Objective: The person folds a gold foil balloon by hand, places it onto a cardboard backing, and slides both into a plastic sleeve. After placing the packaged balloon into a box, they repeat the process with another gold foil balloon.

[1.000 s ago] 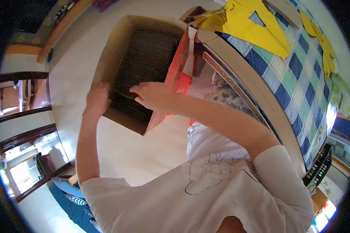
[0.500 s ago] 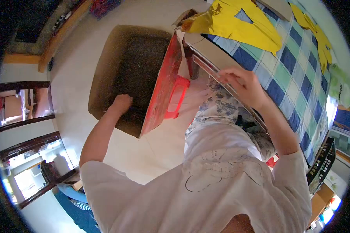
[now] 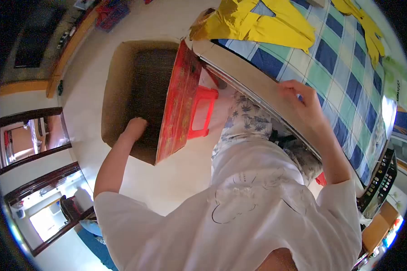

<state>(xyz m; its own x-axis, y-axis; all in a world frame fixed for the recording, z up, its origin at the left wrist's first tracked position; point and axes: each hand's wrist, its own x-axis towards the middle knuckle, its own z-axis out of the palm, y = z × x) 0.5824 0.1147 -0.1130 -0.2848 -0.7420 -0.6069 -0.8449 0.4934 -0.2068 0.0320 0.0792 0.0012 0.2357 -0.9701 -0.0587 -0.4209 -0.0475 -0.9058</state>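
Note:
My left hand (image 3: 134, 129) is closed in a loose fist over the opening of a tall cardboard box (image 3: 111, 90); anything inside the fist is hidden. Red printed cardboard (image 3: 178, 108) forms the side of the box facing me. My right hand (image 3: 305, 97) hovers by the edge of the bed, above its brown border (image 3: 253, 72). Thumb and fingers there curl together in a pinch, with the checked cover showing through the loop. The fingertips are blurred, so I cannot make out what is between them.
A red plastic stool (image 3: 203, 113) stands behind the box. Yellow cut sheets (image 3: 267, 29) lie on the checked bedcover (image 3: 328, 54). To the right is a black case with rows of small round items (image 3: 384, 178). Pale floor (image 3: 144, 180) surrounds the box.
My right hand has moved to the right, away from the thin strip along the bed's edge and over its border. The view has shifted slightly; my left hand stays over the box.

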